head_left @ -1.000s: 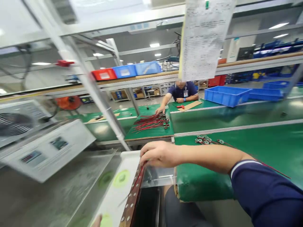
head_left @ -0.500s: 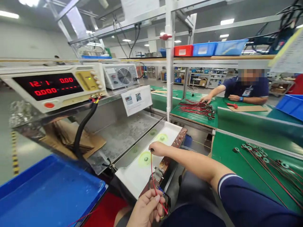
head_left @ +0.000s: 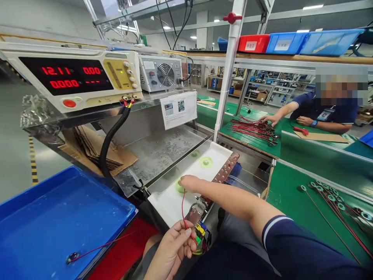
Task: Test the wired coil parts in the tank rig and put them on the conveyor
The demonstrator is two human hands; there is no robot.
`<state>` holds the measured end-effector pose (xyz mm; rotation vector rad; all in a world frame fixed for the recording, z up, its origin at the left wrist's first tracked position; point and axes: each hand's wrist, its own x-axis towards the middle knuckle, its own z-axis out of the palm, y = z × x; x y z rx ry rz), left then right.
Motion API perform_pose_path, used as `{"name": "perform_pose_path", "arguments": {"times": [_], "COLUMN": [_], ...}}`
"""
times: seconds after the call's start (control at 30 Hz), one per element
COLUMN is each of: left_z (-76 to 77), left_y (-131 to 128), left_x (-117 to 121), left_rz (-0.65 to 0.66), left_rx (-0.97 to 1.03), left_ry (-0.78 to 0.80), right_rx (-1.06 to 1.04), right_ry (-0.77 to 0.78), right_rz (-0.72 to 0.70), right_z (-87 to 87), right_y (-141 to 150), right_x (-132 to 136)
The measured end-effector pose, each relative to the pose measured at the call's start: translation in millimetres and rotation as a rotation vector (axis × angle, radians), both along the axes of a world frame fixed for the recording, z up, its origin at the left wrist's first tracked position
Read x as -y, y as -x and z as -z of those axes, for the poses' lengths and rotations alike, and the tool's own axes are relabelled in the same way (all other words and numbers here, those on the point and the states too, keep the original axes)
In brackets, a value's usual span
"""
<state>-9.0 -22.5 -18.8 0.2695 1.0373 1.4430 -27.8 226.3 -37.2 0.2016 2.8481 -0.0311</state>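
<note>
My left hand (head_left: pixel 175 245) pinches a thin red wire (head_left: pixel 183 206) low in the middle of the view. From there the wire runs up to my right hand (head_left: pixel 189 182), whose fingers are closed over its far end. What sits at that end is hidden under the fingers. That hand rests over the nearer yellow-green circle (head_left: pixel 178 189) on a long white board (head_left: pixel 171 206). Farther along the board a second yellow-green circle (head_left: pixel 206 162) shows. Beside my left hand are blue, yellow and green connectors (head_left: pixel 200 229) at the end of a brown strip with metal studs (head_left: pixel 225 171).
A blue tray (head_left: pixel 58 206) at left holds a small round part with a red wire (head_left: pixel 72 257). Behind stands a power supply (head_left: pixel 78 76) reading 12.11. More wired round parts (head_left: pixel 329 192) lie on the green mat at right. A co-worker (head_left: pixel 329 109) reaches into a wire pile (head_left: pixel 253 130).
The view has tilted downward and shifted left, bringing the round part in the blue tray into sight. My right hand has moved onto the nearer circle. My left hand still pinches the wire.
</note>
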Motion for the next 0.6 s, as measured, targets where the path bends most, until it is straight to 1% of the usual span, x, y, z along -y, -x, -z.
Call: {"name": "perform_pose_path", "arguments": {"times": [0.07, 0.13, 0.23, 0.33, 0.43, 0.53, 0.6], "left_z": [1.0, -1.2, -10.5, -22.0, -28.0, -27.0, -25.4], "left_y": [3, 3, 1, -1, -1, -2, -4], "left_x": [-2, -4, -7, -10, -12, -16, -22], "left_rz": [-0.024, -0.038, -0.046, -0.068, -0.108, -0.161, -0.186], "left_rx": [-0.005, -0.008, -0.022, -0.055, -0.098, -0.144, -0.173], "left_ry": [0.012, 0.034, 0.079, 0.107, 0.119, 0.129, 0.135], "right_rx": [0.015, 0.021, 0.013, -0.119, -0.406, -0.683, -0.806], "right_ry": [-0.008, 0.004, 0.032, 0.1, 0.246, 0.394, 0.486], "right_rz": [0.017, 0.049, 0.084, 0.138, 0.218, 0.294, 0.299], "right_z": [0.4, 1.0, 0.1, -3.8, -9.4, -16.3, -20.4], "right_y": [2, 3, 2, -12, -44, -94, -130], "right_x": [2, 2, -1, -6, -9, -3, 10]}}
